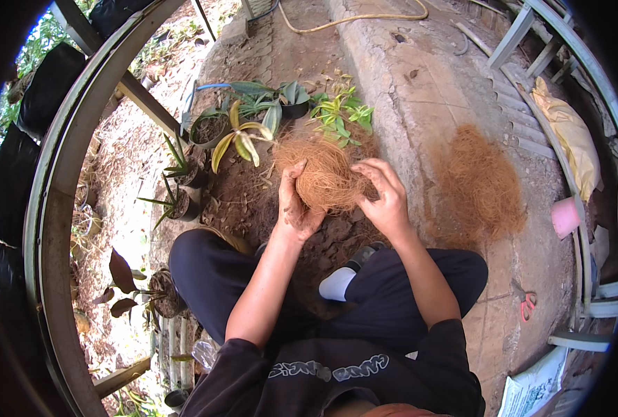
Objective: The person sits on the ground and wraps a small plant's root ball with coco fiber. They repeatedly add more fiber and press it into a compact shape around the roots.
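Observation:
A round bundle of brown coconut fibre rests in my left hand, which cups it from the left and below, thumb up along its side. My right hand is at the bundle's right side, with thumb and fingers pinching loose strands of the fibre. Soil shows on the fingers of both hands. Just beyond the bundle stand a light-green leafy plant and a plant with yellow-edged leaves. On the concrete to the right lies a loose pile of the same fibre.
Potted plants stand at the left, among them a dark pot with spiky leaves and a dark-red-leaved plant. Red-handled scissors lie on the concrete at right, below a pink pot. A yellow hose crosses the far ground.

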